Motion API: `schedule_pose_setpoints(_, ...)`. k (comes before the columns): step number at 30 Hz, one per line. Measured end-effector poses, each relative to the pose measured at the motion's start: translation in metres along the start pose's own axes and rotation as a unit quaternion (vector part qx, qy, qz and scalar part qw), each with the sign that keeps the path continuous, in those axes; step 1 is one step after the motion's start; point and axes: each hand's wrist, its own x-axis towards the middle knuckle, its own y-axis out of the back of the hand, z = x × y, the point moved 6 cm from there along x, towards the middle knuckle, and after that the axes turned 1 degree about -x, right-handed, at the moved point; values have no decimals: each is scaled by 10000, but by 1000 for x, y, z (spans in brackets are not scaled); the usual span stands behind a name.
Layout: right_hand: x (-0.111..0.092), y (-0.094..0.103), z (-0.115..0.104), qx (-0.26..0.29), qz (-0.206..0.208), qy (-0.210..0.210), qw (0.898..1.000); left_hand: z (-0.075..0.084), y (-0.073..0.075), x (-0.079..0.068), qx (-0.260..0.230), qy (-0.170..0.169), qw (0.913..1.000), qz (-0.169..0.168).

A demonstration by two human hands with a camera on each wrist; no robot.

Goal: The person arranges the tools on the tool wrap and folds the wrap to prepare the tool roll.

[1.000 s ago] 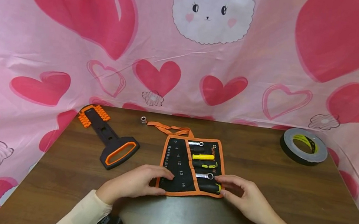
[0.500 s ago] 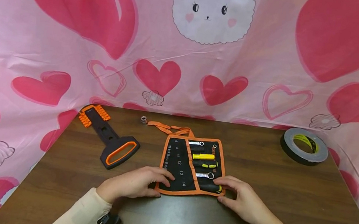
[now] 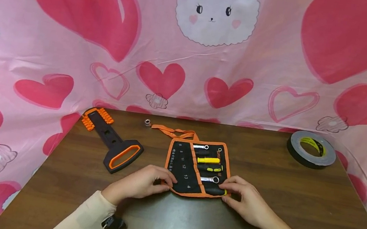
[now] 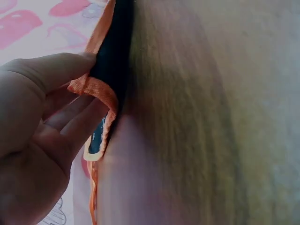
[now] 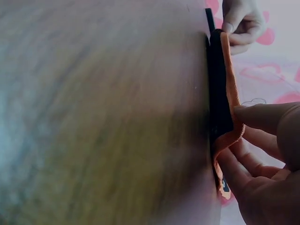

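Observation:
A black fabric tool roll (image 3: 186, 183) with orange trim lies unfolded on the table, its near edge raised in both wrist views. At its near left corner my left hand (image 3: 144, 183) pinches the orange border between thumb and fingers. My right hand (image 3: 246, 202) pinches the border at the near right corner. Tools sit in the right-hand pockets: a yellow handle (image 3: 208, 160), a ring spanner (image 3: 210, 179), a smaller spanner (image 3: 201, 147) and black-and-yellow handles (image 3: 215, 191). Printed numbers mark the left part. The left wrist view shows the thumb on the lifted black underside (image 4: 110, 61).
An orange strap (image 3: 174, 131) trails from the roll's far side toward a small metal socket (image 3: 147, 122). A black-and-orange handled tool (image 3: 108, 139) lies at left. At the far right of the wooden table (image 3: 267, 159) is a tape roll (image 3: 325, 159). Patterned cloth hangs behind.
Both hands have taken hold of the roll's near corners, and its near edge has risen and curled slightly away from me. The other objects have stayed in place.

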Motion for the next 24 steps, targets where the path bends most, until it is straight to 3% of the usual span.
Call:
schedule_pose_setpoints(7,1,-1,-5,-55,-174,15,9998,-9,5,5,-440,732,9955,400)
schedule_pose_setpoints(16,7,2,-8,-158,260,159,9994,-23,6,10,-756,1394,9841,794)
schedule_pose_setpoints(24,14,5,1,32,469,-361,9982,-31,6,16,-1130,1883,9706,983)
